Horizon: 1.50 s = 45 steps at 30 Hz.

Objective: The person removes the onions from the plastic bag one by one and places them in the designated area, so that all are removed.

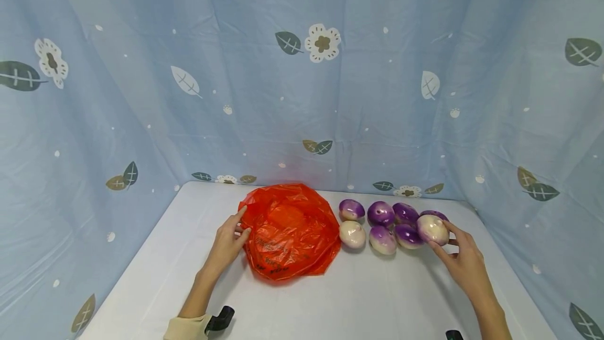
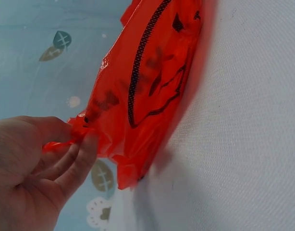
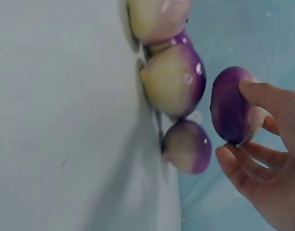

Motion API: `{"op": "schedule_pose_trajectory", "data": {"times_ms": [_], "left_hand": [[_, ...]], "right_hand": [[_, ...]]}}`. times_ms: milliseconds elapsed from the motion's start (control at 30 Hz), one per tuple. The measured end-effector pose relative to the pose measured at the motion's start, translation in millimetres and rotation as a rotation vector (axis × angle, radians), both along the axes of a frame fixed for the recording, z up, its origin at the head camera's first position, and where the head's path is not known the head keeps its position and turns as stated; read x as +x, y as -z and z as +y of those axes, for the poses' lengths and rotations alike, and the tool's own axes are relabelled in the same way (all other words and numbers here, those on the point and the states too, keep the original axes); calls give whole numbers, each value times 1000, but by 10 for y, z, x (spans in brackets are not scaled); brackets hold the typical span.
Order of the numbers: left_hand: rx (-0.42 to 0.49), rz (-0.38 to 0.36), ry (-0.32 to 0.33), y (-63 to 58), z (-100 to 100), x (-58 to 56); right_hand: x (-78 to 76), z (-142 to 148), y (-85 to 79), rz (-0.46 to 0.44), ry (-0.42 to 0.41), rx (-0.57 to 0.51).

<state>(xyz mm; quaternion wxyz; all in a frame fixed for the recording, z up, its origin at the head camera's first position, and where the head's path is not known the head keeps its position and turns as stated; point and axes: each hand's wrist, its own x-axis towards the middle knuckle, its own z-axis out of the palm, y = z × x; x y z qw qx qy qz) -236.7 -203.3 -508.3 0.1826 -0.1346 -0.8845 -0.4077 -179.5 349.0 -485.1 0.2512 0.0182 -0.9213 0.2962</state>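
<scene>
A red plastic bag (image 1: 290, 235) with dark printing lies spread on the table, its mouth facing up. At the bag's left rim, my left hand (image 1: 228, 240) pinches the plastic between thumb and fingers; the pinched edge (image 2: 80, 127) shows in the left wrist view. Purple-and-white turnips sit in two rows right of the bag, among them a pale turnip (image 1: 352, 234) beside the bag. My right hand (image 1: 464, 261) holds one turnip (image 1: 432, 229) by its sides at the right end. In the right wrist view this held turnip (image 3: 234, 106) is raised off the table, apart from the others.
The white table (image 1: 358, 303) ends at a blue curtain (image 1: 264, 93) with leaf and flower prints, which hangs behind and on both sides. A black strap piece (image 1: 222, 319) sits by the left cuff.
</scene>
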Motion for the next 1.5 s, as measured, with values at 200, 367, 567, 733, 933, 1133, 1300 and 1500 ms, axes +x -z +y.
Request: {"op": "schedule_pose_trajectory", "data": {"times_ms": [200,367,567,733,933,1133,1300,1500], "left_hand": [[-1,3,3,-7,1,7],[-4,8,5,0,-14,17],[-5,2,-2,9,-21,21],[-10,4,-3,16,-25,14],[-9,-4,-2,16,-23,2],[-7,-4,-4,21,-18,-4],[-1,-2,-10,24,-12,-11],[-12,21,-17,22,-9,-3]], "right_hand": [[55,128,111,2,30,37],[79,199,190,-16,46,74],[94,246,291,-49,44,93],[104,273,366,-74,48,94],[112,275,420,-113,44,95],[105,275,445,-125,27,87],[96,274,456,-136,26,80],[117,265,443,-198,48,84]]}}
